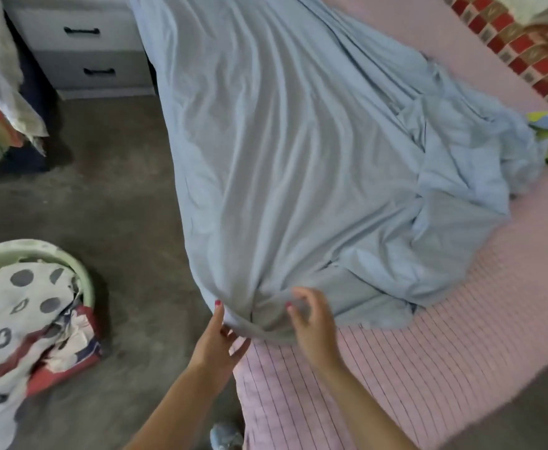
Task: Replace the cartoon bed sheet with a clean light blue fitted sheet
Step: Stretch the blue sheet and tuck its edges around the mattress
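Head view: we see the light blue fitted sheet (298,157), wrinkled fabric, spread lengthwise over the left part of the pink striped mattress (412,368), bunched toward the right middle, its near corner hanging over the mattress's near-left corner. Left hand (215,349) sits at that corner, against the sheet's lower edge; one finger points straight up along the fabric, the rest look tucked under the hem, so we cannot tell if they grip it. Right hand (313,323) is on the corner's top side, fingers (293,311) loosely curled, tips touching the sheet; a firm pinch is not clear, frame is blurry. Cartoon bed sheet (22,323), white with grey dots and red-blue patches, lies crumpled in the pale green round plastic basket (81,274) on the grey concrete floor (120,173), spilling over its rim. White drawer unit with black handles (84,50) stands beside the bed's far-left side. Red-and-white checked cloth (509,43) lies at far right.
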